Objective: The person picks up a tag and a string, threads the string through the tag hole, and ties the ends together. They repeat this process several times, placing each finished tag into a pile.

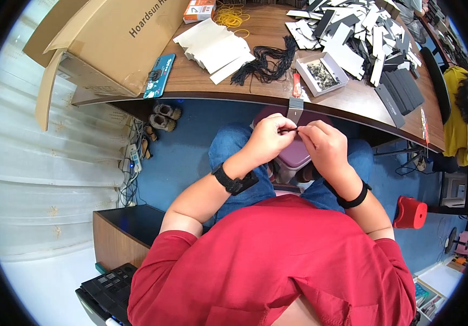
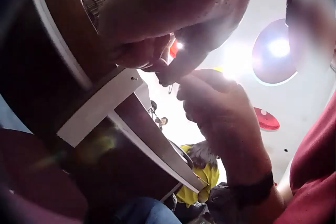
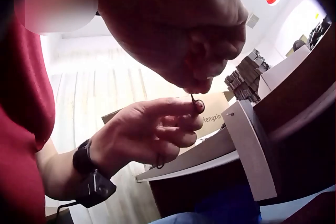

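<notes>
Both hands meet just below the wooden table's front edge (image 1: 228, 96). My left hand (image 1: 284, 129), with a black watch on its wrist, pinches one end of a thin black cord (image 1: 294, 129). The other end is pinched by my right hand (image 1: 305, 130), which wears a black wristband. In the right wrist view the cord (image 3: 197, 103) forms a small loop between the right hand (image 3: 195, 86) and the left hand's fingertips (image 3: 189, 109). A grey card tag (image 1: 295, 108) hangs over the table edge right above the hands. That same tag (image 2: 100, 106) juts out beside the left hand (image 2: 163, 74).
On the table lie a bundle of black cords (image 1: 264, 65), a small open box of metal bits (image 1: 321, 73), stacked white cards (image 1: 217, 46), a heap of black and white tags (image 1: 353, 27) and a cardboard box (image 1: 109, 43). A red stool (image 1: 410, 213) stands on the blue floor.
</notes>
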Available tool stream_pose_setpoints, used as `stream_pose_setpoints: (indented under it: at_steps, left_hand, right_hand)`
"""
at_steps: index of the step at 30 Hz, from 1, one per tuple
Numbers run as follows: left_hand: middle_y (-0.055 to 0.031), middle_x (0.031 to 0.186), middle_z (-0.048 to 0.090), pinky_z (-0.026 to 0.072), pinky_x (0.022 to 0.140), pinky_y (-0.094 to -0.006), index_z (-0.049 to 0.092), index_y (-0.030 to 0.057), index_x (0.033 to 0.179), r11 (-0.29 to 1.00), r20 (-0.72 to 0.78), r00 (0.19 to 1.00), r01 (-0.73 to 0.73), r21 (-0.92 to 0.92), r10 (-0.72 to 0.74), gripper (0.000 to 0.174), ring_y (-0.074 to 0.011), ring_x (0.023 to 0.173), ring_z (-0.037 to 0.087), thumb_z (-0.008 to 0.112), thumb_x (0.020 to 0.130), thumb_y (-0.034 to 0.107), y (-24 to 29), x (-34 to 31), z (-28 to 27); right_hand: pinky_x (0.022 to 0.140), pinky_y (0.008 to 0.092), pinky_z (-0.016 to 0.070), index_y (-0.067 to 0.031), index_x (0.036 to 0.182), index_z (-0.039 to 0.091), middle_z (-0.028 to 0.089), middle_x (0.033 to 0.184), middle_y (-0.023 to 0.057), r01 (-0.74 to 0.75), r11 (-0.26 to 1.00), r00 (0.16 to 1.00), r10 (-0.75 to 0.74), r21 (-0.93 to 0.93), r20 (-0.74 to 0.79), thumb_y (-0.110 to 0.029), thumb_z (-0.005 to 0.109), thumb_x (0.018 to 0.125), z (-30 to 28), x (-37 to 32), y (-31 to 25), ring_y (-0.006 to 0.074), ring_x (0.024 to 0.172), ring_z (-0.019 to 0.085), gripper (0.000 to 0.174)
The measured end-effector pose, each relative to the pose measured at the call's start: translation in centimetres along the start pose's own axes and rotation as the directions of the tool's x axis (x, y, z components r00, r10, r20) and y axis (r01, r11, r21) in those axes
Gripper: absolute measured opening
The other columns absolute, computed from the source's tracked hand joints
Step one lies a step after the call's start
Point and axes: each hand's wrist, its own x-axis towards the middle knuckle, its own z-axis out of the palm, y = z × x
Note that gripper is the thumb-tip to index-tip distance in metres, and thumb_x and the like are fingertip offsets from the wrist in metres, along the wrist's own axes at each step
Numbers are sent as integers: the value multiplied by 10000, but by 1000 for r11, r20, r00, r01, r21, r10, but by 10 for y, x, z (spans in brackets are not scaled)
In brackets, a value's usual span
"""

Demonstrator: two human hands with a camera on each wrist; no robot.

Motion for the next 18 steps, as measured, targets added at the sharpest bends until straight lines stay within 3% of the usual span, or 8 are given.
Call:
stream_pose_setpoints:
  at_steps: [4, 7, 10, 13, 18]
  left_hand:
    - [-15, 819, 578, 436, 652, -215, 658, -36, 914, 1000, 48, 999, 8, 8, -8, 112, -65, 713, 524, 586, 839, 6, 7, 0, -2]
    - [-22, 843, 611, 443, 646, -213, 652, -28, 938, 986, 67, 998, 32, -162, -21, 118, -61, 703, 528, 597, 847, 22, -5, 3, -2]
    - [-27, 843, 632, 450, 652, -202, 649, -7, 941, 930, 109, 980, 191, -314, -165, 107, -56, 702, 535, 611, 852, 37, -2, 2, -2]
    - [-11, 800, 623, 446, 663, -187, 640, 8, 924, 886, 142, 952, 305, -348, -272, 88, -49, 707, 538, 628, 851, 55, 10, 2, -6]
    - [-12, 835, 619, 447, 675, -181, 618, 2, 922, 900, 83, 969, 247, -358, -233, 94, -49, 731, 543, 633, 831, 17, 1, 5, -4]
  right_hand:
    - [560, 323, 505, -68, 791, 657, 626, 735, 60, -35, 998, 999, 35, 60, 12, -48, 687, 705, 2, -2, 0, 233, 643, 630, 93]
    - [567, 320, 510, -55, 802, 668, 635, 743, 69, -114, 984, 993, 113, 135, 19, -45, 690, 714, 4, -4, 1, 240, 659, 639, 91]
    - [574, 318, 511, -41, 810, 670, 640, 753, 77, -159, 969, 987, 155, 192, 34, -43, 691, 723, 6, -7, 5, 245, 670, 643, 89]
    - [576, 317, 509, -34, 810, 666, 641, 759, 84, -158, 967, 987, 153, 201, 41, -36, 695, 721, 5, -8, 6, 246, 671, 644, 93]
    - [582, 313, 502, -28, 806, 657, 640, 764, 94, -166, 953, 986, 155, 254, 63, -15, 701, 714, 6, -9, 4, 248, 674, 641, 103]
